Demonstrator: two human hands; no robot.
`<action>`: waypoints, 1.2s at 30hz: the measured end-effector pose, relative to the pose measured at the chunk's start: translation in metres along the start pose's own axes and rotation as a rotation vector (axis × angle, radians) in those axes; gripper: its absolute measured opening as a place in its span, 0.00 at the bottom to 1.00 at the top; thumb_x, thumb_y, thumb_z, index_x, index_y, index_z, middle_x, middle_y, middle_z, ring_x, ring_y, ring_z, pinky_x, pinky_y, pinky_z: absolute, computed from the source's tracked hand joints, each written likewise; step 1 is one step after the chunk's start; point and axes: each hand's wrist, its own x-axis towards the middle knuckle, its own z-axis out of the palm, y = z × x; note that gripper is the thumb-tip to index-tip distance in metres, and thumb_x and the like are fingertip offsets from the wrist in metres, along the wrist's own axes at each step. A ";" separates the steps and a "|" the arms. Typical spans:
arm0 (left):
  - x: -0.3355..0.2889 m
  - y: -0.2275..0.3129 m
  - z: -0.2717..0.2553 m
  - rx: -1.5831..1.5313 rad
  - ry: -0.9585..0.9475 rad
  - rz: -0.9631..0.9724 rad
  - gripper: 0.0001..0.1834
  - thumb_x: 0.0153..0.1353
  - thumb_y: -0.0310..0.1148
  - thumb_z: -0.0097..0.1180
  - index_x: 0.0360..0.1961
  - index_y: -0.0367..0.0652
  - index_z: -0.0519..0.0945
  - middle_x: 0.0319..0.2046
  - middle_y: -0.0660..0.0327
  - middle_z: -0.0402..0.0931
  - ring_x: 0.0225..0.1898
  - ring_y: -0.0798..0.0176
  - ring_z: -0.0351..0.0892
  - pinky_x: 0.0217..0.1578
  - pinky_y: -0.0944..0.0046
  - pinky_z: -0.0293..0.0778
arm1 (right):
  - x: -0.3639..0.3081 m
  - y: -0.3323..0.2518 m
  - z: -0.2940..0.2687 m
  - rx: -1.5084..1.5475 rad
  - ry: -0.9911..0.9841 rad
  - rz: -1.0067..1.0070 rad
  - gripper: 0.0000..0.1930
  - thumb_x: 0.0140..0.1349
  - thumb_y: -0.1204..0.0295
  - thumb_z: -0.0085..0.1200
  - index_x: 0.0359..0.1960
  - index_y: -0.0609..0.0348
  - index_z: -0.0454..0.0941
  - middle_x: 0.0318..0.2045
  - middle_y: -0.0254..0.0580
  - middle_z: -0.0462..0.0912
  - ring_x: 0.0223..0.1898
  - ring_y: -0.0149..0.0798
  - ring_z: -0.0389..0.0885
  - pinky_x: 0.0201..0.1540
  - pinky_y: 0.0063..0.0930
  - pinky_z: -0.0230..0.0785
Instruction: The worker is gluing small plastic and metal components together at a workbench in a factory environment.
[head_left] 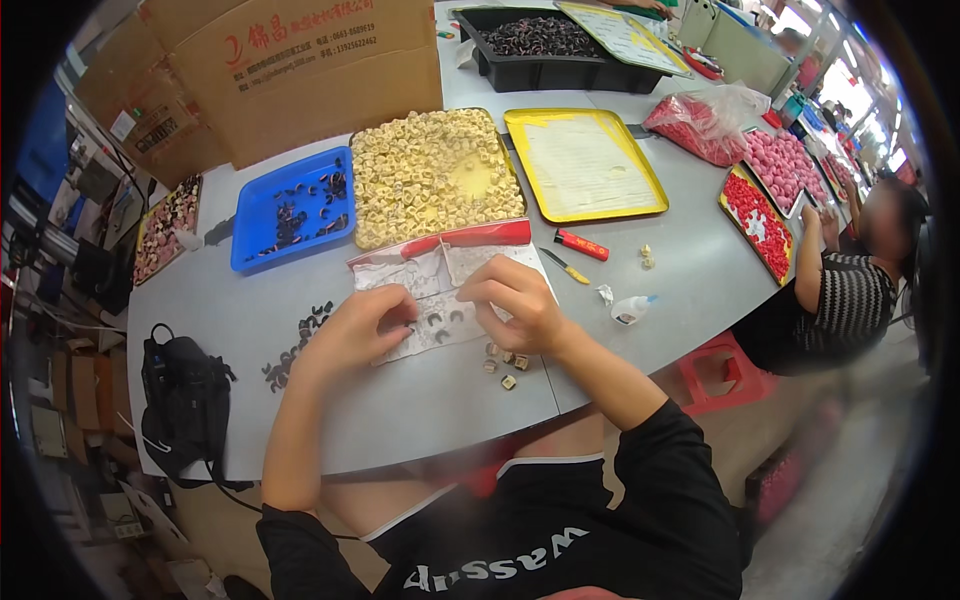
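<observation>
A white paper sheet [425, 305] with a red edge lies on the table in front of me, with several dark curved pieces [436, 319] on it. My left hand [370, 325] rests at the sheet's left side, fingers curled together; a bit of something dark shows near the fingertips. Over the sheet's right part, my right hand [515, 305] has its thumb and fingers brought together, and what they hold, if anything, is hidden. Several small cream-and-dark pieces [508, 382] sit just below my right hand. Loose dark curved pieces [300, 345] lie left of my left wrist.
Beyond the sheet stand a blue tray [243, 225] of dark pieces, a tray of cream pieces [400, 185] and a yellow-rimmed tray [660, 203]. Right lie a knife [570, 268], a red tube [581, 245] and a small white bottle [630, 310]. A black bag [185, 395] sits left; a person [850, 265] sits right.
</observation>
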 end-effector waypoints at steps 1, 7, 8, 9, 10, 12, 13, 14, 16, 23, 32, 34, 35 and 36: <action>0.000 0.002 0.000 -0.004 -0.010 -0.001 0.10 0.51 0.20 0.60 0.36 0.35 0.75 0.33 0.56 0.78 0.36 0.59 0.80 0.39 0.64 0.76 | -0.001 0.000 0.000 0.004 -0.001 -0.001 0.13 0.41 0.88 0.51 0.30 0.64 0.78 0.27 0.43 0.77 0.28 0.44 0.77 0.30 0.31 0.71; -0.002 0.001 0.001 0.000 -0.012 0.014 0.10 0.51 0.20 0.59 0.36 0.36 0.74 0.33 0.54 0.78 0.37 0.57 0.80 0.41 0.62 0.76 | -0.002 -0.003 -0.001 0.009 -0.005 0.020 0.11 0.44 0.86 0.53 0.31 0.60 0.76 0.29 0.42 0.76 0.32 0.46 0.77 0.33 0.35 0.71; -0.002 -0.001 0.000 -0.002 -0.014 0.031 0.11 0.51 0.20 0.59 0.36 0.36 0.74 0.33 0.54 0.77 0.37 0.56 0.80 0.41 0.61 0.76 | -0.003 -0.003 -0.001 -0.002 0.009 0.027 0.11 0.44 0.86 0.53 0.31 0.61 0.76 0.29 0.42 0.76 0.32 0.46 0.77 0.33 0.35 0.71; -0.003 -0.001 0.000 0.002 -0.001 0.034 0.11 0.51 0.20 0.59 0.36 0.36 0.74 0.33 0.54 0.77 0.37 0.56 0.80 0.41 0.61 0.76 | -0.003 -0.003 -0.001 -0.013 0.022 0.033 0.11 0.44 0.86 0.53 0.31 0.61 0.76 0.29 0.43 0.76 0.32 0.46 0.77 0.34 0.36 0.71; -0.003 -0.001 0.000 -0.002 -0.013 0.018 0.11 0.52 0.21 0.59 0.36 0.36 0.74 0.33 0.54 0.77 0.38 0.56 0.80 0.41 0.61 0.76 | -0.003 -0.003 -0.002 -0.010 0.019 0.044 0.11 0.44 0.87 0.53 0.30 0.62 0.76 0.29 0.43 0.76 0.33 0.46 0.77 0.34 0.36 0.71; -0.004 0.001 -0.001 -0.005 -0.028 0.005 0.11 0.52 0.21 0.59 0.36 0.36 0.74 0.33 0.54 0.77 0.38 0.55 0.80 0.41 0.60 0.76 | -0.002 -0.003 -0.002 -0.028 0.023 0.042 0.11 0.44 0.87 0.53 0.31 0.62 0.76 0.29 0.43 0.76 0.33 0.47 0.77 0.35 0.36 0.71; -0.005 0.000 -0.001 -0.003 -0.020 0.010 0.11 0.52 0.21 0.59 0.36 0.36 0.74 0.33 0.54 0.77 0.38 0.55 0.80 0.41 0.60 0.76 | -0.003 -0.004 -0.002 -0.041 0.028 0.055 0.12 0.44 0.87 0.53 0.31 0.62 0.76 0.29 0.44 0.76 0.33 0.47 0.77 0.35 0.36 0.71; -0.005 0.000 0.000 -0.008 -0.022 0.011 0.10 0.52 0.21 0.59 0.36 0.35 0.74 0.33 0.53 0.77 0.38 0.55 0.80 0.41 0.60 0.76 | -0.003 -0.004 -0.002 -0.044 0.028 0.062 0.12 0.44 0.88 0.53 0.31 0.62 0.76 0.29 0.43 0.76 0.33 0.47 0.77 0.35 0.36 0.71; -0.004 0.000 0.000 -0.019 -0.025 0.017 0.10 0.52 0.21 0.59 0.36 0.35 0.74 0.33 0.53 0.77 0.38 0.55 0.80 0.41 0.60 0.76 | -0.003 -0.003 -0.002 -0.044 0.030 0.062 0.12 0.44 0.88 0.53 0.31 0.62 0.76 0.30 0.43 0.77 0.34 0.46 0.77 0.35 0.36 0.71; -0.003 0.000 0.001 -0.003 0.004 0.041 0.10 0.51 0.20 0.59 0.36 0.36 0.76 0.33 0.56 0.76 0.35 0.60 0.78 0.38 0.64 0.75 | -0.001 -0.002 0.000 -0.069 0.071 0.048 0.12 0.43 0.90 0.52 0.29 0.63 0.78 0.28 0.43 0.79 0.30 0.42 0.78 0.32 0.29 0.70; -0.004 -0.006 0.003 0.023 0.016 0.072 0.10 0.49 0.19 0.58 0.35 0.36 0.75 0.32 0.54 0.76 0.36 0.56 0.78 0.38 0.61 0.75 | -0.003 0.001 0.000 -0.091 0.083 0.123 0.11 0.45 0.88 0.54 0.30 0.61 0.77 0.29 0.43 0.77 0.31 0.46 0.78 0.32 0.35 0.70; -0.005 -0.007 0.003 0.029 0.009 0.071 0.10 0.49 0.20 0.57 0.35 0.38 0.74 0.32 0.54 0.76 0.36 0.53 0.78 0.39 0.58 0.75 | -0.002 0.003 0.000 -0.107 0.091 0.123 0.11 0.45 0.90 0.51 0.30 0.64 0.78 0.28 0.44 0.78 0.29 0.42 0.77 0.31 0.30 0.70; -0.006 -0.008 0.003 0.025 0.014 0.073 0.10 0.49 0.20 0.57 0.35 0.38 0.74 0.32 0.54 0.76 0.37 0.53 0.78 0.39 0.58 0.74 | -0.001 0.004 0.001 -0.106 0.099 0.112 0.12 0.45 0.92 0.49 0.30 0.66 0.78 0.28 0.45 0.78 0.28 0.39 0.77 0.30 0.25 0.70; -0.006 -0.010 0.003 0.021 0.017 0.075 0.10 0.49 0.20 0.57 0.35 0.38 0.74 0.32 0.53 0.76 0.37 0.53 0.78 0.39 0.58 0.74 | 0.001 0.004 0.002 -0.096 0.102 0.108 0.12 0.46 0.92 0.49 0.30 0.66 0.78 0.29 0.45 0.78 0.28 0.38 0.77 0.30 0.24 0.69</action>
